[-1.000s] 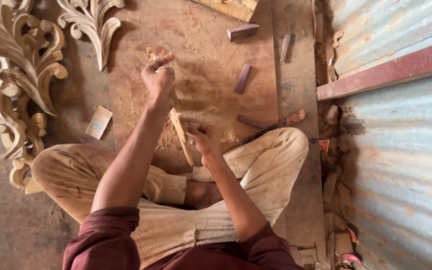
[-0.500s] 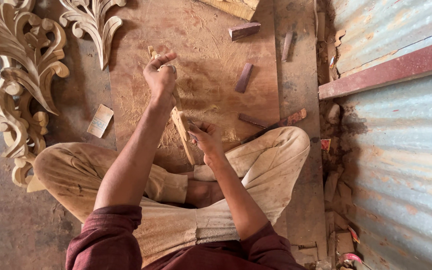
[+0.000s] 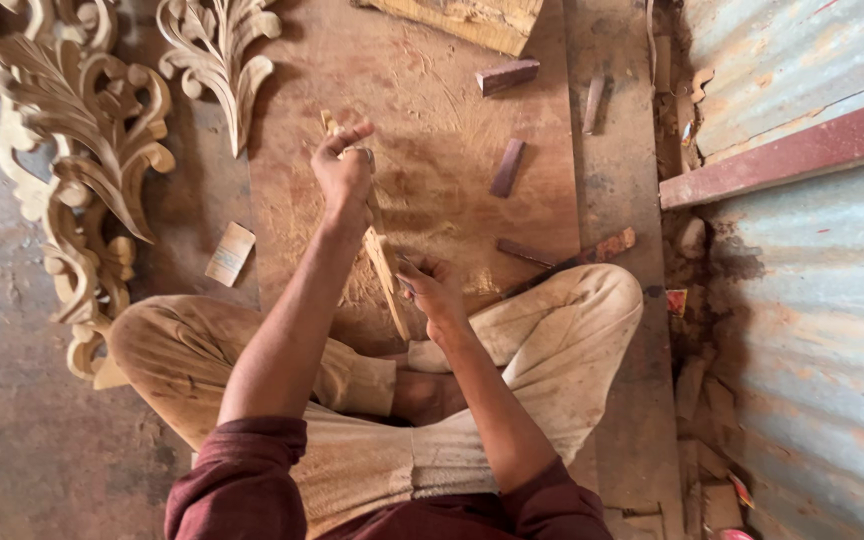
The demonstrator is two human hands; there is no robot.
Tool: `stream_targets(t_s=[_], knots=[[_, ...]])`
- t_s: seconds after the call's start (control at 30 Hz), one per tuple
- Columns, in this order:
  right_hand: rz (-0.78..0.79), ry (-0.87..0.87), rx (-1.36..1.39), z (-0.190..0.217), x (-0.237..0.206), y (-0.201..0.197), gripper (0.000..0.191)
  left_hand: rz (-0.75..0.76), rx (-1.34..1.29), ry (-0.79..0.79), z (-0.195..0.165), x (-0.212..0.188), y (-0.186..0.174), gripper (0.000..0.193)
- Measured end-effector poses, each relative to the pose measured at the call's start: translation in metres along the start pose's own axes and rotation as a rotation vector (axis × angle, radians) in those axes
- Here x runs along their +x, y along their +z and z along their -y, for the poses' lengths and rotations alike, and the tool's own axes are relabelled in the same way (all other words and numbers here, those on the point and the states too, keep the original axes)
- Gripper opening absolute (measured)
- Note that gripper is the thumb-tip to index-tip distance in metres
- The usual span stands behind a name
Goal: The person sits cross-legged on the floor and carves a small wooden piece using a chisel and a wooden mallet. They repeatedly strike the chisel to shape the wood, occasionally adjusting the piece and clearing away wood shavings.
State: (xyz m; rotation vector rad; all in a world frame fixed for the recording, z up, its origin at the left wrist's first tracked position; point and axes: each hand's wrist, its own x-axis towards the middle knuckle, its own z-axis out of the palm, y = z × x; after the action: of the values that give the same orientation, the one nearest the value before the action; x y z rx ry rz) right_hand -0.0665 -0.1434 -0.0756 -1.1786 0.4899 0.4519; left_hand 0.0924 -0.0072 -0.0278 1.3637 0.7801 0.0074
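Pale, slender wooden strip [image 3: 384, 262] is being gripped at its far end by the left hand [image 3: 344, 175], whose fingers are being curled tightly around it, and the strip is being slanted back from that fist toward the right hand [image 3: 434, 288]. The right hand is being held just beside the strip's near end, its fingers clenched; whether a small tool is being pinched there cannot be told. Under both hands a reddish-brown wooden board dusted with shavings [image 3: 432, 150] is being used as the work surface. Beyond the right hand, small dark rectangular wood offcuts [image 3: 507, 167] are being left scattered on the board. Well out to the left of the left hand, pale carved wooden scrollwork with leaf shapes [image 3: 82, 150] is being kept on the floor, and a small pale rectangular block [image 3: 230, 253] is lying nearer, beside the board's edge.
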Motion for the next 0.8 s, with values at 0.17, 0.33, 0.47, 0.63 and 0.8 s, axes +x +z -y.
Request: stream_targets(t_s=[0.17, 0.33, 0.47, 0.63, 0.8], knots=[[-0.006, 0.029, -0.024, 0.0, 0.0, -0.001, 0.02, -0.015, 0.012, 0.001, 0.001, 0.002, 0.0, 0.047], [0.035, -0.014, 0.019, -0.001, -0.001, -0.002, 0.013, 0.0, -0.04, 0.023, 0.002, 0.002, 0.001, 0.044], [0.034, -0.018, 0.037, 0.0, 0.0, -0.002, 0.012, 0.005, -0.063, 0.031, 0.001, 0.0, 0.001, 0.044], [0.003, -0.014, 0.04, 0.0, -0.003, -0.002, 0.013, 0.004, -0.08, 0.009, 0.001, -0.002, 0.003, 0.044], [-0.045, -0.013, -0.015, 0.004, -0.013, 0.0, 0.015, 0.0, -0.052, 0.051, 0.001, -0.003, 0.005, 0.044]])
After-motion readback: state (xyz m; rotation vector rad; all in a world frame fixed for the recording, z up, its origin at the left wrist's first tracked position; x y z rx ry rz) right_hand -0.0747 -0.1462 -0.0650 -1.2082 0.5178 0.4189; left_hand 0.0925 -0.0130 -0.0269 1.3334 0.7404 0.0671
